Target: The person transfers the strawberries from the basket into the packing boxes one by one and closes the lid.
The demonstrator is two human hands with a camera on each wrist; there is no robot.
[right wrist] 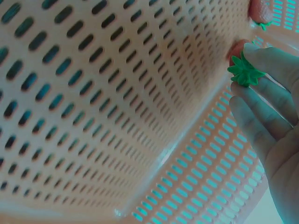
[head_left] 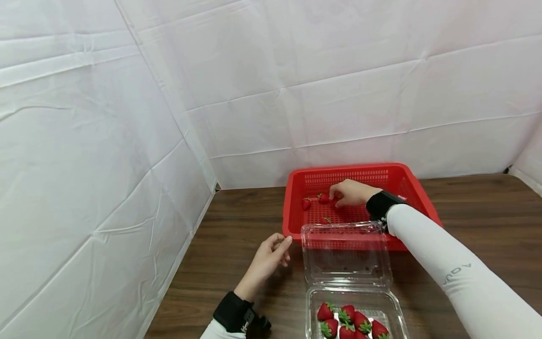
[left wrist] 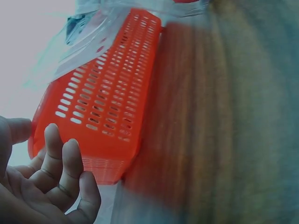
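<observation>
My right hand (head_left: 337, 199) reaches into a red slotted basket (head_left: 351, 168) and pinches a strawberry (right wrist: 245, 72) by its green-leafed end, low against the basket floor (right wrist: 117, 93). Loose strawberries lie beside it: one at the left (head_left: 306, 203), one by the fingers (head_left: 323, 198), one nearer the front (head_left: 325, 220). My left hand (head_left: 271, 256) rests on the table at the basket's front left corner, fingers loosely curled and holding nothing; a fingertip (head_left: 289, 240) is at the corner. The left wrist view shows those fingers (left wrist: 60, 163) just short of the basket wall (left wrist: 107, 107).
A clear clamshell box stands in front of the basket, its open lid (head_left: 345, 254) leaning on the basket's front wall. Its tray (head_left: 394, 306) holds several strawberries (head_left: 347, 322). White sheeting walls off the left and back of the brown wooden table (head_left: 487, 221).
</observation>
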